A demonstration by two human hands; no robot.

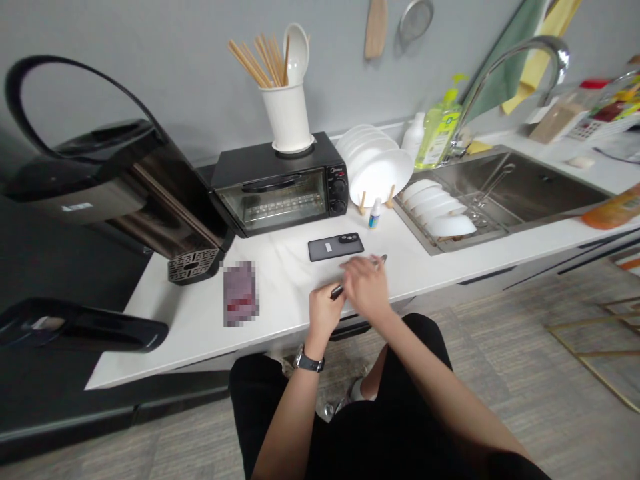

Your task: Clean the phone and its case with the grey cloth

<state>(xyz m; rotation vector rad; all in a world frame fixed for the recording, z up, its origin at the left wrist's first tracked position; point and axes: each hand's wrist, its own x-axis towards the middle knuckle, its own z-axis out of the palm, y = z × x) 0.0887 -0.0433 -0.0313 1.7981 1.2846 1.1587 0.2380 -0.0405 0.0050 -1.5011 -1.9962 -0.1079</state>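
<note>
My left hand (pixel 326 311), with a watch on its wrist, is closed around a dark pen-like object (pixel 337 291) near the counter's front edge. Just right of it, my right hand (pixel 366 283) is blurred; a thin dark-tipped item (pixel 383 258) sticks out beyond its fingers. How its fingers close is smeared. Behind the hands a dark phone (pixel 335 247) lies with its camera side up on the white counter (pixel 280 267). A small spray bottle (pixel 375 213) stands behind the phone. To the left lies a pixelated purplish item (pixel 241 293).
A black toaster oven (pixel 283 190) carries a white utensil holder (pixel 289 117). Upright plates (pixel 383 173) stand beside it, then a sink (pixel 545 180) with bowls (pixel 440 210). A tall dark appliance (pixel 165 193) and another black device (pixel 100 327) are at the left.
</note>
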